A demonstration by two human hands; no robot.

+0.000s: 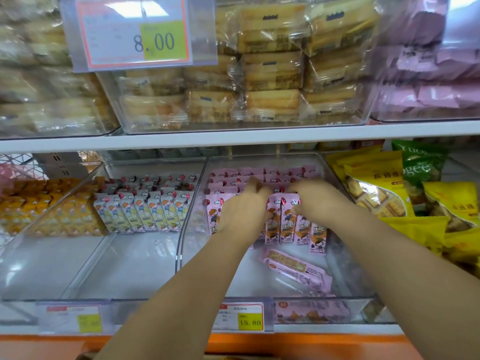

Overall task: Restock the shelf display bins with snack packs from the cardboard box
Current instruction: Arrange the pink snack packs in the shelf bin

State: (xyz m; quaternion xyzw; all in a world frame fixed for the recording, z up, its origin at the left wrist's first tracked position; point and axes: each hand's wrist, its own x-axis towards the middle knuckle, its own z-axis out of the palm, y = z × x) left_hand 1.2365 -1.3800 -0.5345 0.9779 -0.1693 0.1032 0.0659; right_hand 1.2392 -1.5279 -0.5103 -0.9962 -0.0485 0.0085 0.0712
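Your left hand (242,205): centre of view, fingers among the standing pink packs (304,227); grip too blurred to tell.
Your right hand (318,201): at its 3 o'clock, thumb and fingers curled round pack tops.
Loose pack (298,271): lying flat at 5 o'clock on the clear bin (259,287) floor.

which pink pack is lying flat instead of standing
The lone pink pack at the front of the bin, lying flat; the other packs stand upright in rows.

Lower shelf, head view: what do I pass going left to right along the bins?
Orange packs → white packs → pink packs → yellow bags.
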